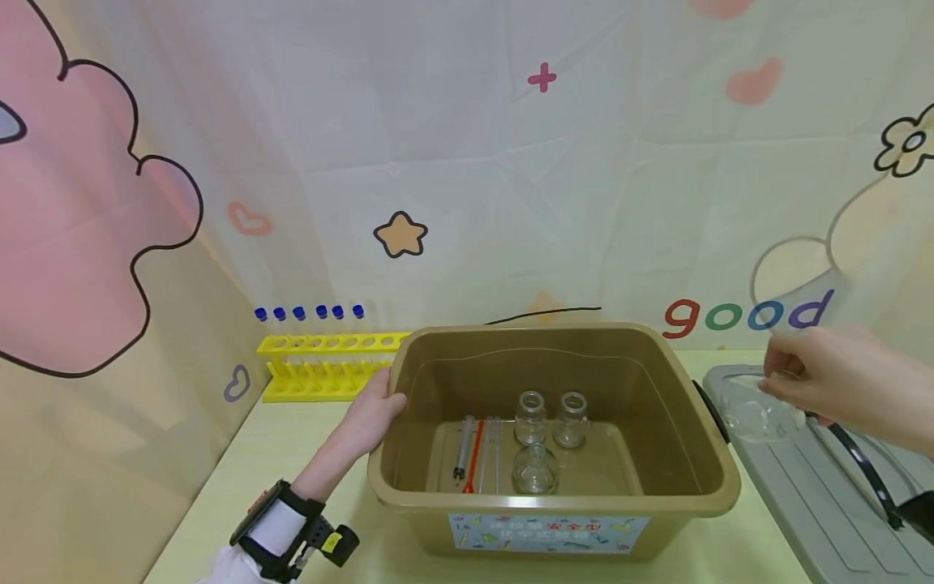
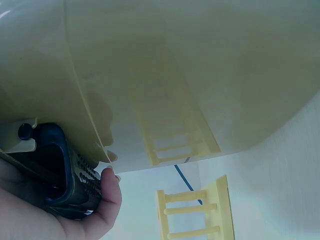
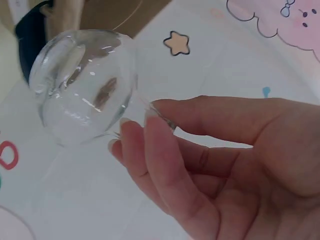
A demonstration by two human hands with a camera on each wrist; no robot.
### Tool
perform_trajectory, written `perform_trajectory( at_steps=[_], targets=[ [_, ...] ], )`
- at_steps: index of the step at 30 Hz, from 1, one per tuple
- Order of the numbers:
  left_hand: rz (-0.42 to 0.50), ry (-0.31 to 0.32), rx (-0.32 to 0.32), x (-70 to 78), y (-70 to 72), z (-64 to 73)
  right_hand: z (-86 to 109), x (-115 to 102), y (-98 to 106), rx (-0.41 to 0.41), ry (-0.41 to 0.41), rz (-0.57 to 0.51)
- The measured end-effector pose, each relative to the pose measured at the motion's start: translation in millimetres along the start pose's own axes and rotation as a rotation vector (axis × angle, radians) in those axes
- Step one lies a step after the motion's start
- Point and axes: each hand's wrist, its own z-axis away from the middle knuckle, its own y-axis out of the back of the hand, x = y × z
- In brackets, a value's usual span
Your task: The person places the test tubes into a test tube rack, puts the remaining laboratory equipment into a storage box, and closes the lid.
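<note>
My left hand point(image 1: 375, 410) grips a brown plastic bin point(image 1: 689, 470) at its left side. Up close, the left wrist view shows the fingers curled at the bin's black side handle point(image 2: 85, 180). Over at the right, my right hand point(image 1: 839, 381) pinches a clear round-bodied glass flask point(image 3: 85, 90) by the neck, its body tipped away from the fingers. On the bin's floor stand two small glass bottles point(image 1: 530, 418) and another round glass flask point(image 1: 535, 470). Left of them lie a syringe-like tube point(image 1: 464, 450), a thin red stick point(image 1: 474, 456) and thin glass rods point(image 1: 490, 454).
Behind the bin's left side is a yellow test tube rack point(image 1: 321, 393) with several blue-capped tubes. A grey grooved drainboard point(image 1: 824, 495) lies to the right, with a black curved tap point(image 1: 868, 470) over it. A printed cloth point(image 1: 474, 162) hangs behind.
</note>
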Motion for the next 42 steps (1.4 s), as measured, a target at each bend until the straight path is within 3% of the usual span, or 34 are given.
perform_trajectory(
  at_steps=[8, 15, 22, 29, 42],
  targets=[
    [-0.007, 0.002, 0.006, -1.8, -0.2, 0.1, -25.5, -38, 4, -0.045, 0.093, -0.066],
    [0.006, 0.011, 0.004, -2.8, -1.1, 0.3, -52.1, -61, -13, -0.051, 0.211, -0.070],
    [0.032, 0.012, -0.009, -2.5, -0.1, 0.8, -75.1, -83, -32, -0.167, 0.198, -0.059],
    [0.017, 0.004, -0.002, -2.2, 0.0, 0.7, -94.0, -87, -57, -0.191, 0.283, -0.046],
    [0.013, 0.004, -0.003, -1.4, -0.8, -2.2, -109.5, -82, -97, -0.353, 0.197, -0.079]
  ],
)
